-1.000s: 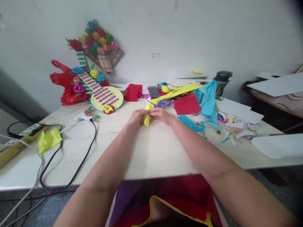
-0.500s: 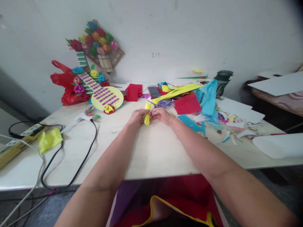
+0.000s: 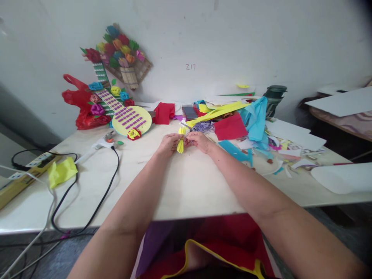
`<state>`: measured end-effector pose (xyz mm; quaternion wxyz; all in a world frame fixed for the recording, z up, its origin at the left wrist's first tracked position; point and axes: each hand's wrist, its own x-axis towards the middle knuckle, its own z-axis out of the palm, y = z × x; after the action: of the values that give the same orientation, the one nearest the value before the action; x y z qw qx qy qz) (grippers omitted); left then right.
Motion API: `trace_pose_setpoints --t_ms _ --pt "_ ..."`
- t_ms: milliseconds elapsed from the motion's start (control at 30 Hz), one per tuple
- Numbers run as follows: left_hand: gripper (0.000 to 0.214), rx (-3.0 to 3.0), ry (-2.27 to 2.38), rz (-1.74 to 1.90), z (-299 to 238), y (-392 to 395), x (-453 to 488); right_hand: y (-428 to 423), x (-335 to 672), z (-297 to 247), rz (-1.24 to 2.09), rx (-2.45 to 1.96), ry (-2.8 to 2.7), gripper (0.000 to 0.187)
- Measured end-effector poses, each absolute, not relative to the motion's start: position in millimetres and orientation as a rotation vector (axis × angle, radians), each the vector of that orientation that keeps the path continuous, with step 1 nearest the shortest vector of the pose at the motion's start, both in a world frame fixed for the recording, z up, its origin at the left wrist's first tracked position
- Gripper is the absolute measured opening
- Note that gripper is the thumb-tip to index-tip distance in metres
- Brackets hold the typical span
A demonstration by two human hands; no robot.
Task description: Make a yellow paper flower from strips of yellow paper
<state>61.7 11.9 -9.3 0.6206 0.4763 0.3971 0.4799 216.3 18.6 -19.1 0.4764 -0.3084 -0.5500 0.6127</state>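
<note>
A small piece of pleated yellow paper (image 3: 180, 146), pinched in at its middle, is between my two hands above the white table. My left hand (image 3: 171, 144) is closed on its left side. Close against its right side, my right hand (image 3: 198, 141) has thumb and fingers pinched together, with what looks like a thin thread at the fingertips. The fingers partly hide the paper's waist. Just behind the hands lie a tangle of purple thread (image 3: 203, 127) and what look like scissors (image 3: 186, 125).
A paper guitar (image 3: 132, 119) with paper flowers stands back left, beside a red plastic bag (image 3: 83, 112). A glue gun (image 3: 104, 143) with a black cord lies left, near a power strip (image 3: 29, 170). Red, blue and yellow paper and scraps (image 3: 232, 128) cover the right, before a dark bottle (image 3: 274, 99).
My hands stay in nearly the same place with the yellow paper. The right fingers have shifted very slightly; nothing else has visibly moved.
</note>
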Motion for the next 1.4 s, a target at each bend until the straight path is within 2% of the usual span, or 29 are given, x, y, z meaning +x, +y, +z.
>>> trace_pose_setpoints --t_ms 333,700,1033,1400 --pt "0.022 1.06 0.955 1.241 -13 13 65 23 215 -21 1.457 -0.779 -1.315 0.004" --pt "0.025 1.141 1.115 1.382 -22 22 63 25 221 -22 1.163 -0.875 -1.422 0.01" --pt "0.026 1.136 1.156 1.478 -24 24 64 26 218 -23 1.31 -0.835 -1.326 0.005" --pt "0.02 1.082 1.199 1.542 -25 27 62 25 219 -23 1.323 -0.824 -1.328 0.011"
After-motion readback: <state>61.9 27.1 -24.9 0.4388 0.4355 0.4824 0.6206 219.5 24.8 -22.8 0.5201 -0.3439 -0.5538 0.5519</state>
